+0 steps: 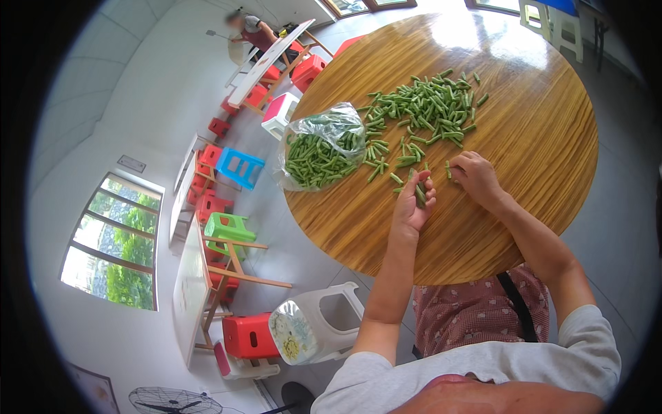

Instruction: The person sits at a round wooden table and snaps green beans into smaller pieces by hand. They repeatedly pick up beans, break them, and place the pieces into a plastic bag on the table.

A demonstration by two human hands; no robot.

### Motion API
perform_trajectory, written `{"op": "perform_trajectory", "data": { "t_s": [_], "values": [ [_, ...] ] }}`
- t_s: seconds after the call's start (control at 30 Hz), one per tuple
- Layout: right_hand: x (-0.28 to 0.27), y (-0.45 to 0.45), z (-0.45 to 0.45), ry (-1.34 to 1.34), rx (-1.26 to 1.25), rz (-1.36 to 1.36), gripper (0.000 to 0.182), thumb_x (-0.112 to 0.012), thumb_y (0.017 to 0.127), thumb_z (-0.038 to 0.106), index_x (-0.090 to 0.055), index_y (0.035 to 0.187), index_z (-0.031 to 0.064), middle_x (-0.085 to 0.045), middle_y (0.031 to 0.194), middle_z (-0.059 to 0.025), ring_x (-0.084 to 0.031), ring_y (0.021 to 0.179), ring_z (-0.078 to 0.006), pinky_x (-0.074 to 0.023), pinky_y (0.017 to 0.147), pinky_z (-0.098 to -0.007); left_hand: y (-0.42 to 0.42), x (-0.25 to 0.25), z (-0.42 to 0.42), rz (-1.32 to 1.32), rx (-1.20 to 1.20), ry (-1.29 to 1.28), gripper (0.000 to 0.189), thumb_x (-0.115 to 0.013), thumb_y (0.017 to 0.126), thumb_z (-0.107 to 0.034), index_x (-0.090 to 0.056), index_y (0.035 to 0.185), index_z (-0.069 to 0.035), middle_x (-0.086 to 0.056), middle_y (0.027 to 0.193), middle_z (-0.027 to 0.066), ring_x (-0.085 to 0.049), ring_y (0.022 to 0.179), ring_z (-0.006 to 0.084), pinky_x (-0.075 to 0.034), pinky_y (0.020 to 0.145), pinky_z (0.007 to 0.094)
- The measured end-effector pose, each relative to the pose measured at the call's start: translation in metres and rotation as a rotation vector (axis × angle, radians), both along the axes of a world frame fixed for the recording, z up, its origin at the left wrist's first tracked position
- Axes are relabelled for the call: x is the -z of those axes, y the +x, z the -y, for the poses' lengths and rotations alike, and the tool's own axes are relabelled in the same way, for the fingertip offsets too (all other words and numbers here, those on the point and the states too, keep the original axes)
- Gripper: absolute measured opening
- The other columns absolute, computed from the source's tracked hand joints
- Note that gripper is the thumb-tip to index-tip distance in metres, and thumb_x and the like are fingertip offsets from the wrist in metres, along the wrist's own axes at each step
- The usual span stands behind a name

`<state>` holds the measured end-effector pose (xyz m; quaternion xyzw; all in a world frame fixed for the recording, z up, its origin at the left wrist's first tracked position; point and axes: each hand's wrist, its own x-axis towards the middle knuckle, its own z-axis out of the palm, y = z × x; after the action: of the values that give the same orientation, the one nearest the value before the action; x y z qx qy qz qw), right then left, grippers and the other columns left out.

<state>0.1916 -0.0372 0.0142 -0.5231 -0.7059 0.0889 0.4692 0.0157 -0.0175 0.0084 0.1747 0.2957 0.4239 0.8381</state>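
Over the near part of a round wooden table [496, 222], my left hand [416, 199] is closed round several cut green bean pieces [420, 194]. To its right, my right hand [473, 173] has its thumb and fingertips at one short green bean piece [448, 169]. A loose pile of cut green beans [429, 106] lies beyond both hands, with smaller groups scattered towards my left hand. At the table's left edge a clear plastic bag [339, 121] holds many more cut beans.
A white plastic stool [331, 321] and a red stool [248, 334] stand left of me. Further left are folding tables [194, 290], a green stool [227, 230] and a blue stool [240, 168]. A person [258, 33] sits at a far table. A fan [173, 401] is at lower left.
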Motion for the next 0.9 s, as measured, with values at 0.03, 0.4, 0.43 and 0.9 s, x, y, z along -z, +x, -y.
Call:
{"op": "perform_trajectory", "data": {
  "t_s": [0.03, 0.4, 0.43, 0.9],
  "values": [
    [-0.003, -0.002, 0.001, 0.023, -0.063, -0.076, 0.009, -0.059, 0.071, 0.007, -0.057, 0.08, 0.0027, -0.056, 0.079, -0.0099, -0.055, 0.074, -0.0255, -0.0446, 0.064, -0.0323, 0.003, -0.003, 0.001, -0.037, -0.039, -0.024, 0.023, -0.05, 0.085, -0.029, -0.054, 0.09, -0.007, -0.052, 0.072, 0.0021, -0.045, 0.057, 0.0119, -0.037, 0.044, 0.0208],
    [-0.013, 0.003, 0.009, -0.112, -0.029, 0.118, 0.013, -0.059, 0.071, 0.012, -0.056, 0.08, 0.0031, -0.053, 0.081, -0.0112, -0.054, 0.076, -0.0278, -0.0446, 0.066, -0.0351, -0.004, 0.003, 0.0, 0.13, 0.112, -0.014, 0.025, -0.048, 0.086, -0.032, -0.053, 0.092, -0.008, -0.047, 0.067, 0.0004, -0.044, 0.053, 0.0109, -0.033, 0.037, 0.0182],
    [-0.009, 0.005, 0.008, -0.131, -0.036, 0.163, 0.013, -0.059, 0.071, 0.012, -0.056, 0.079, 0.0031, -0.053, 0.08, -0.0113, -0.054, 0.077, -0.028, -0.0443, 0.067, -0.0358, -0.004, 0.005, -0.001, 0.161, 0.127, -0.013, 0.024, -0.049, 0.086, -0.031, -0.053, 0.092, -0.008, -0.045, 0.065, -0.0001, -0.043, 0.052, 0.0105, -0.032, 0.036, 0.0179],
    [-0.005, 0.0, 0.009, -0.236, -0.009, 0.254, 0.011, -0.053, 0.07, 0.007, -0.056, 0.08, 0.0034, -0.055, 0.082, -0.0124, -0.054, 0.079, -0.0295, -0.0432, 0.071, -0.0375, -0.002, 0.007, -0.002, 0.078, 0.071, 0.0, 0.019, -0.051, 0.085, -0.026, -0.052, 0.088, -0.007, -0.046, 0.062, 0.0013, -0.044, 0.05, 0.0116, -0.032, 0.035, 0.019]
  ]
}}
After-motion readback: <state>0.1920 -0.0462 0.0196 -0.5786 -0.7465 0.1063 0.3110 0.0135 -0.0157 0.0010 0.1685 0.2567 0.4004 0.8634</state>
